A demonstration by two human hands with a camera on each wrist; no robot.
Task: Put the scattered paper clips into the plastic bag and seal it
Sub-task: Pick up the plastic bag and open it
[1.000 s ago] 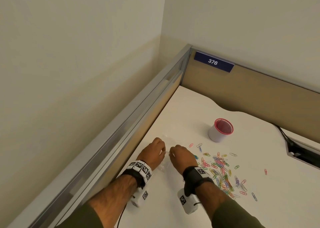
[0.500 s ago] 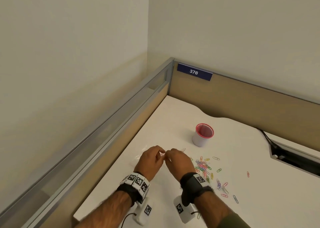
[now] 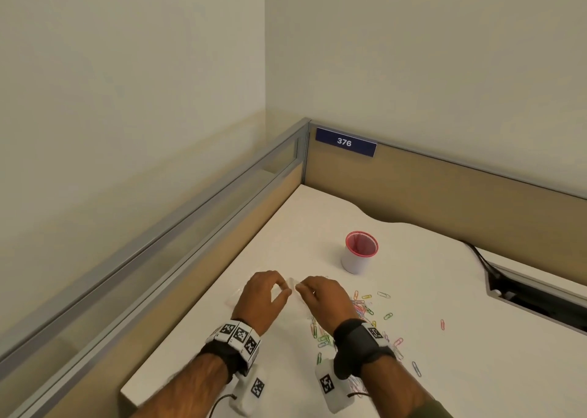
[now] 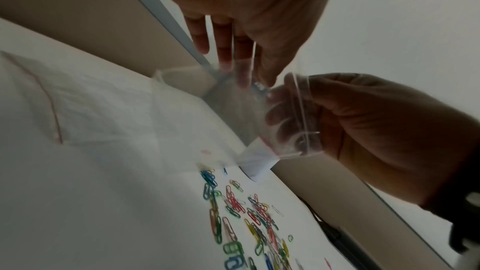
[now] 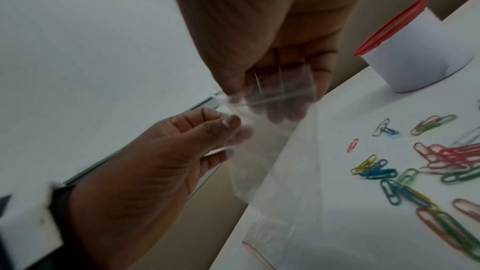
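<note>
I hold a clear plastic bag (image 3: 293, 283) by its top edge just above the white table (image 3: 444, 370). My left hand (image 3: 279, 292) pinches the edge from the left and my right hand (image 3: 306, 289) from the right. The left wrist view shows the bag (image 4: 244, 114) hanging between my left hand (image 4: 246, 59) and right hand (image 4: 337, 114), with the zip strip by the right fingers. The right wrist view shows the same bag (image 5: 259, 161). Several coloured paper clips (image 3: 362, 309) lie scattered on the table right of my hands, also in the wrist views (image 4: 246, 213) (image 5: 441, 161).
A white cup with a red rim (image 3: 359, 255) stands behind the clips. More clear plastic with a thin red line (image 4: 52, 110) lies flat on the table under my hands; whether it is a separate bag I cannot tell. Low partition walls (image 3: 413, 189) border the desk; a cable slot (image 3: 540, 300) sits right.
Both hands have risen a little off the table with the bag's top edge pinched between them. The head view has swung, so the table sits lower in the picture.
</note>
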